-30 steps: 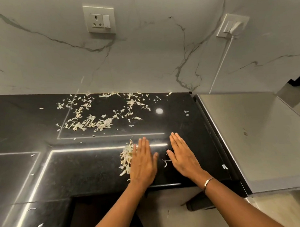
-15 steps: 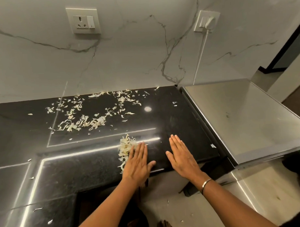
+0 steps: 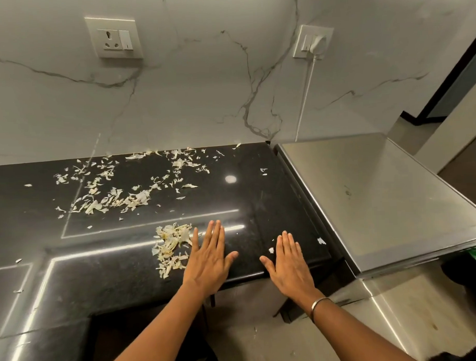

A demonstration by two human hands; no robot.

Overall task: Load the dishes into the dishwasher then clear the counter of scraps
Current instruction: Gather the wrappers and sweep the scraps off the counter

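- Right by the front edge of the black counter (image 3: pixel 259 201) lies a gathered pile of scraps (image 3: pixel 170 249); the pale shreds are heaped close together, and the pile sits hard against the little-finger side of the left hand (image 3: pixel 208 258).
- That left hand lies palm down on the counter; its fingers are straight and pressed side by side, the thumb is spread outward, and it grips nothing.
- At the same front edge, nearer the counter's right end, the right hand (image 3: pixel 289 262) is also flat; fingers straight and together, thumb out, nothing held; its heel hangs past the edge, and a metal bangle (image 3: pixel 319 303) circles the wrist.
- One small fleck (image 3: pixel 271 250) sits just beside the right forefinger; another lies near the counter's right edge.
- Across the counter's back half, loose scattered scraps (image 3: pixel 116 200) spread up to the wall; a few bits lie toward its left end.
- Against the counter's right end stands a steel-topped unit (image 3: pixel 367 202).
- Above the counter's back edge, the veined wall carries a white socket (image 3: pixel 114 38); over the right corner a second socket (image 3: pixel 313 41) holds a plug, its white cord (image 3: pixel 305 97) dropping toward that corner.
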